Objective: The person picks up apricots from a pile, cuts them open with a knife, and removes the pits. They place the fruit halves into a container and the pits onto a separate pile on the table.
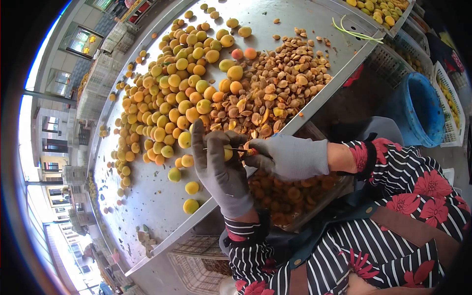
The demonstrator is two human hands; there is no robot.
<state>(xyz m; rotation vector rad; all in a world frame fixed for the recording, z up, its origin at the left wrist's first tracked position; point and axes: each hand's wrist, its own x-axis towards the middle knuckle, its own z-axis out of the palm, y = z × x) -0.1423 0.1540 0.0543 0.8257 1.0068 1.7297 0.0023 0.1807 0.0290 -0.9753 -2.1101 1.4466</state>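
My left hand [220, 164], in a grey glove with a dark coated palm, is closed around a yellow apricot [228, 153] at the metal table's near edge. In my right hand [290, 156], also gloved, is a small knife [251, 151] with an orange-red handle; its thin blade points at the apricot, and the gloves partly hide the contact. Whole yellow-orange apricots [172, 105] are heaped on the table beyond my left hand. Next to them lies a pile of brown apricot pits [285, 73]. Below my hands, a container holds orange apricot halves [290, 194].
The metal table [128, 221] has a raised rim [324, 91] along my side. A blue bucket [424, 110] and white crates [450, 103] with fruit stand to the right. Another crate [199, 263] is under the table edge. Green strips [356, 33] lie near the far right corner.
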